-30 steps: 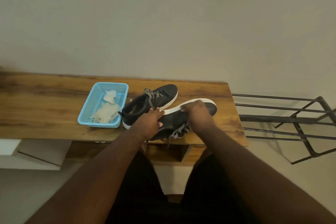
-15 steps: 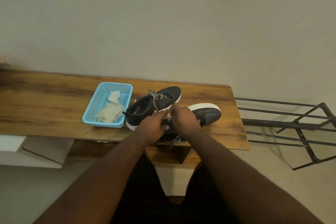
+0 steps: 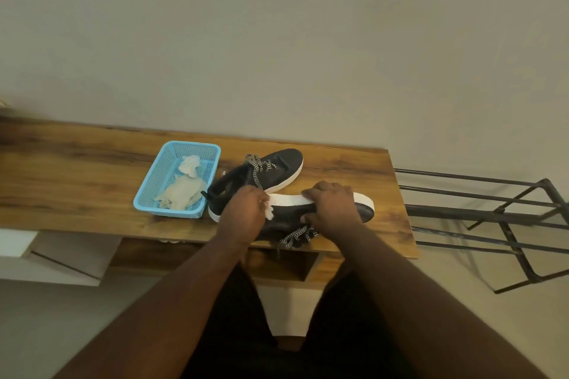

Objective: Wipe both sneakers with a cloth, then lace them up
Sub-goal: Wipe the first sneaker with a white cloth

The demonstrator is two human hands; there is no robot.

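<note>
I see two black sneakers on the wooden worktop (image 3: 92, 181). The near sneaker (image 3: 292, 214) lies on its side with its white sole (image 3: 292, 198) turned away from me, and the far sneaker (image 3: 277, 172) stands upright just behind it, at about 11 o'clock from it. I think a sneaker like this is light, with a soft top that gives a little and a firm rubber sole, so the sole edge and the toe look like the best places to hold it. It could slide on the smooth wood if nobody pins it down. The striped laces (image 3: 297, 235) are floppy and hang loose by the front edge of the worktop, so I would keep them out of the way while wiping. My right hand (image 3: 334, 208) is curled over the toe half of the near sneaker, fingers on the white sole, holding it down. My left hand (image 3: 246, 212) is closed around a small white cloth (image 3: 268, 209); only a bit of it pokes out, and it is touching the side of the near sneaker near the heel end. At 9 o'clock from the sneakers sits a blue basket (image 3: 147, 197) with more rags (image 3: 181, 194) inside. The lacing is not yet done, I judge.
</note>
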